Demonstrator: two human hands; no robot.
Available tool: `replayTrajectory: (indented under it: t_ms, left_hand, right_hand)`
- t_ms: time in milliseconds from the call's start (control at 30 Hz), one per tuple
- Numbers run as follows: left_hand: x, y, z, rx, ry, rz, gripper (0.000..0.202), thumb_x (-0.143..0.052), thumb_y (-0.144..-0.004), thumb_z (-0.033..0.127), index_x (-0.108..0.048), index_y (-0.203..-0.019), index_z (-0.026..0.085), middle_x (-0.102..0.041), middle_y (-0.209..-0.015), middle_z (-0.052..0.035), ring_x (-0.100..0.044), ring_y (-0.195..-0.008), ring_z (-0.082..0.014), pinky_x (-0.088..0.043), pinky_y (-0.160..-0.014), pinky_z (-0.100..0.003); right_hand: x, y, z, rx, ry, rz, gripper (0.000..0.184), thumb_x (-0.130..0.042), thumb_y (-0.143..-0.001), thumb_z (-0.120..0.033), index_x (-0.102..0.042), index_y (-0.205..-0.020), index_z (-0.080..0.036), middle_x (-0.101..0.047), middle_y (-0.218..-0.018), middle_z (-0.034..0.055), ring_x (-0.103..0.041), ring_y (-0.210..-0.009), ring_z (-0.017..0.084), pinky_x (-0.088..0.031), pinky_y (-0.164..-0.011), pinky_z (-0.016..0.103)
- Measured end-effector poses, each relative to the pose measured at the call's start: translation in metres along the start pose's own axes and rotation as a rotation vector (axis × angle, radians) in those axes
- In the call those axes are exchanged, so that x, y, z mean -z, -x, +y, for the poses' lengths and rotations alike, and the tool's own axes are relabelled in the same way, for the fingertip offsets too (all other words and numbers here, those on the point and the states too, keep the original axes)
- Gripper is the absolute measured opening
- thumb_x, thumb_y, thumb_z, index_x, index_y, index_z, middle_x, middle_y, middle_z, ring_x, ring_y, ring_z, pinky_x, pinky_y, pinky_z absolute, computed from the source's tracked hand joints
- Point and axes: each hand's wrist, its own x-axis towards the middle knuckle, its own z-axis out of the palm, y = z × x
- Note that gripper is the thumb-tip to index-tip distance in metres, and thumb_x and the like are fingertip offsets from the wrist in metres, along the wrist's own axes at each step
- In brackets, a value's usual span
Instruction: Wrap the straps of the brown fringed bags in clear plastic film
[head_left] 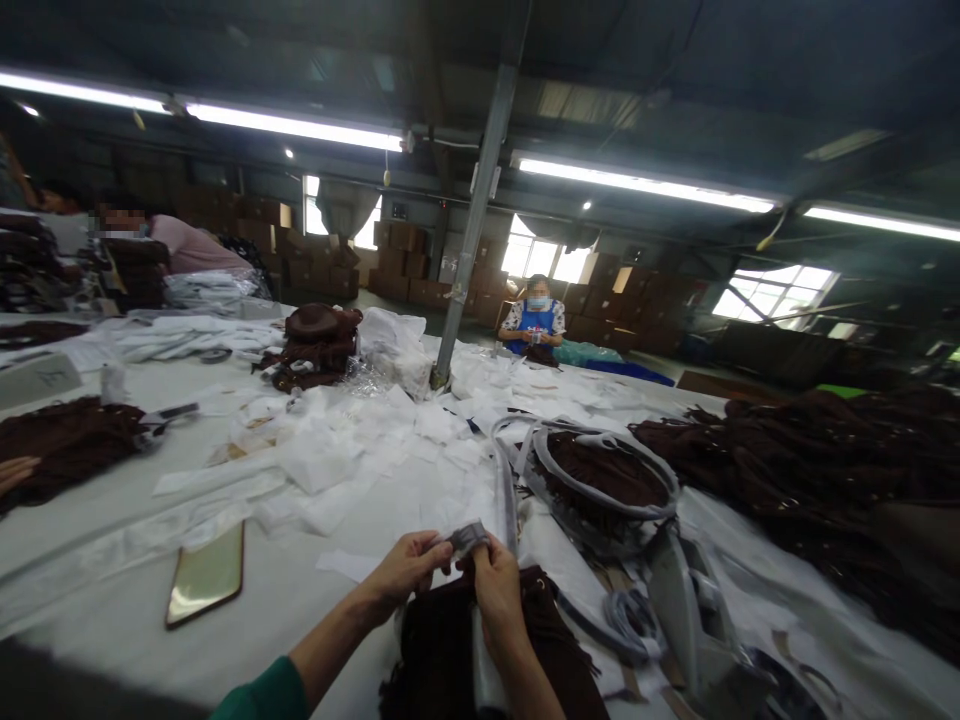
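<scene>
My left hand (405,568) and my right hand (496,590) meet near the bottom middle of the head view. Both pinch a small grey wrapped piece (466,540) held between their fingertips. Right below them lies a dark brown fringed item (480,650) with a pale strip running down it. A phone (207,586) lies flat on the white table (120,560) to the left of my left hand.
Crumpled white paper sheets (352,450) cover the table middle. A clear bag with a brown item (600,480) lies right of my hands, a large pile of brown fringed goods (817,470) further right. A metal pole (469,250) rises from the table. A person in blue (535,322) sits beyond; another person's fingers (15,470) at left edge.
</scene>
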Motion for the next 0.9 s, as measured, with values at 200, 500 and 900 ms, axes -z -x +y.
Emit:
replayTrajectory:
  t_ms: [200,500,900]
  left_hand:
    - [0.004,-0.003,0.002,-0.011,0.063,0.086,0.045,-0.062,-0.072,0.059,-0.057,-0.064,0.015,-0.029,-0.035,0.0123,-0.019,-0.031,-0.0025,-0.011,-0.038,-0.021]
    - [-0.006,-0.002,0.008,0.039,0.119,0.078,0.045,-0.067,-0.066,0.058,-0.051,-0.061,0.017,-0.027,-0.036,0.0133,-0.015,-0.031,-0.0016,-0.008,-0.036,-0.021]
    - [-0.018,0.002,0.019,0.076,0.019,0.047,0.046,-0.063,-0.069,0.062,-0.047,-0.067,0.019,-0.035,-0.039,0.0114,-0.023,-0.032,-0.0032,-0.012,-0.036,-0.02]
  right_hand:
    - [0.006,0.018,-0.003,0.257,0.362,0.136,0.043,-0.046,-0.089,-0.039,-0.055,-0.122,-0.013,-0.069,-0.089,0.0096,-0.066,-0.072,0.021,-0.053,-0.069,0.033]
    - [0.001,0.021,0.016,0.781,0.837,0.159,0.023,-0.046,-0.089,-0.014,-0.061,-0.108,-0.015,-0.063,-0.104,0.0138,-0.062,-0.099,0.025,-0.054,-0.085,0.038]
    - [-0.003,0.023,0.014,0.669,0.816,0.143,0.023,-0.042,-0.093,-0.016,-0.06,-0.078,-0.018,-0.056,-0.086,0.0055,-0.058,-0.075,0.016,-0.051,-0.07,0.029]
